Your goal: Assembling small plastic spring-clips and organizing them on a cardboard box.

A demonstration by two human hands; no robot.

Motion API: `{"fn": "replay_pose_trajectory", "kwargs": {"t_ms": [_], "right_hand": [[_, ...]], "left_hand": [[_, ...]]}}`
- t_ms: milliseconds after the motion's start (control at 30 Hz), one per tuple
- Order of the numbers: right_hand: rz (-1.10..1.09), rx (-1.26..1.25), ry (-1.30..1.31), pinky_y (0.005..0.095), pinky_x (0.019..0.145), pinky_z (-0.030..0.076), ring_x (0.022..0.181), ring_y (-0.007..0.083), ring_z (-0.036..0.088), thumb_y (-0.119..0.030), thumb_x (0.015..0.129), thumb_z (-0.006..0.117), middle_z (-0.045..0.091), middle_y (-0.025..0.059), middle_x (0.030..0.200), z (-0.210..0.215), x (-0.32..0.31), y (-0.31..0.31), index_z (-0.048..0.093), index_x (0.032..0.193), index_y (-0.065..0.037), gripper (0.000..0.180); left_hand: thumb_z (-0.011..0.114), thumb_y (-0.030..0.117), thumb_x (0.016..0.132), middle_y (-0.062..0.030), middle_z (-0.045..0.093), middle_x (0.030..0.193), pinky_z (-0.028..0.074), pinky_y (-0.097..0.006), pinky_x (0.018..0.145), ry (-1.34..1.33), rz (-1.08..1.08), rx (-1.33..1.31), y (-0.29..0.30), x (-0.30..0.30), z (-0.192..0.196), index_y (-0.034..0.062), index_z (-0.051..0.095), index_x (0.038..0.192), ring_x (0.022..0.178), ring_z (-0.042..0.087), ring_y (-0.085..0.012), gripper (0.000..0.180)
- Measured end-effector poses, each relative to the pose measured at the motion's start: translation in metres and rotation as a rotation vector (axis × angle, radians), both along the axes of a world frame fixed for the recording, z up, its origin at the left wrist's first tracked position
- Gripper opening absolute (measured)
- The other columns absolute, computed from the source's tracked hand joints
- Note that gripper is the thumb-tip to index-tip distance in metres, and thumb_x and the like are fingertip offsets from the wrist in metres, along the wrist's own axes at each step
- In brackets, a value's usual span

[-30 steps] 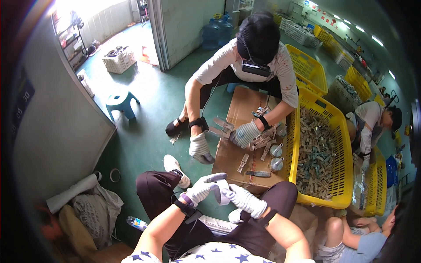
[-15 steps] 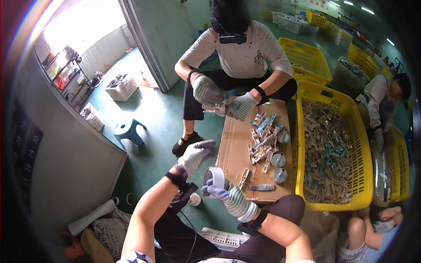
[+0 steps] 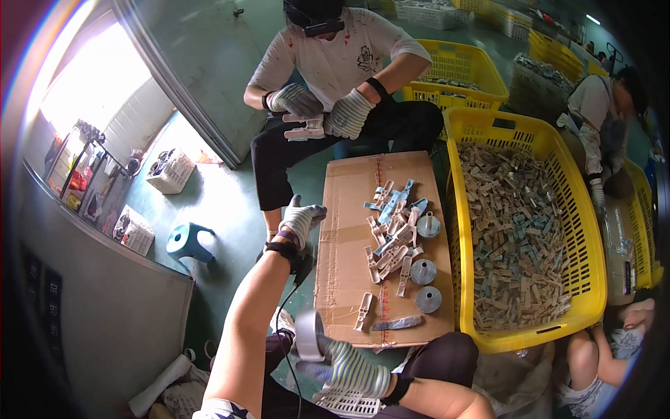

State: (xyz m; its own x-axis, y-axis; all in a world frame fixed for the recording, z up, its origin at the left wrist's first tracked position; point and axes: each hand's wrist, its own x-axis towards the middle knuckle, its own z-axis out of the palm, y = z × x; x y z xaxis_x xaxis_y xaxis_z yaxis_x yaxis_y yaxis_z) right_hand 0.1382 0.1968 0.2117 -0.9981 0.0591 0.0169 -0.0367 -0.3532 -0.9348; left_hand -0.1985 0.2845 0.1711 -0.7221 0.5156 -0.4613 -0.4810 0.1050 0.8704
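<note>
My right hand (image 3: 352, 366), in a striped knit glove, grips a roll of tape (image 3: 307, 342) low in front of me, beside the near left corner of a cardboard box (image 3: 342, 209). The roll is slightly blurred. My left hand (image 3: 300, 220), gloved too, is raised at the box's left edge with its fingers apart and nothing in them. On the box lies a loose pile of pale and blue plastic clips (image 3: 398, 230). Along its right side stand three round grey metal pieces with stems (image 3: 428, 299). One pale clip (image 3: 363, 311) and a dark wrapped strip (image 3: 398, 323) lie nearest me.
A yellow crate (image 3: 593, 293) full of clips stands right of the box. Across from me a seated co-worker (image 3: 335, 63) holds pale clips in gloved hands. Another person (image 3: 593, 105) bends at the far right. A blue stool (image 3: 188, 241) stands on the left.
My view has shifted. My right hand has lowered with the tape roll, away from the box top. My left hand has moved apart from it, fingers spread. The co-worker still holds clips.
</note>
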Motion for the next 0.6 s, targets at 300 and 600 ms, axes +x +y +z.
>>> {"fn": "replay_pose_trajectory", "kwargs": {"t_ms": [300,600], "right_hand": [[-0.218,-0.248,-0.076,0.0285,0.082,0.049,0.091,0.0136,0.063,-0.02,0.088,0.066,0.067,0.0109,0.104,-0.019,-0.013,0.004,0.047,0.131,0.0,0.052],[-0.238,-0.143,-0.124,0.0275,0.08,0.049,0.089,0.0125,0.062,-0.019,0.088,0.066,0.067,0.0088,0.1,-0.025,-0.022,0.015,0.045,0.133,0.0,0.053]], "left_hand": [[0.061,-0.009,0.083,-0.0205,0.059,0.115,0.047,-0.053,0.096,-0.084,-0.061,0.24,0.027,-0.019,-0.018,0.0222,0.005,0.15,0.102,0.062,-0.0344,0.093],[0.068,0.004,0.081,-0.0182,0.048,0.132,0.044,-0.046,0.1,-0.02,-0.088,0.02,0.033,-0.024,-0.021,0.0208,0.003,0.151,0.114,0.055,-0.0324,0.097]]}}
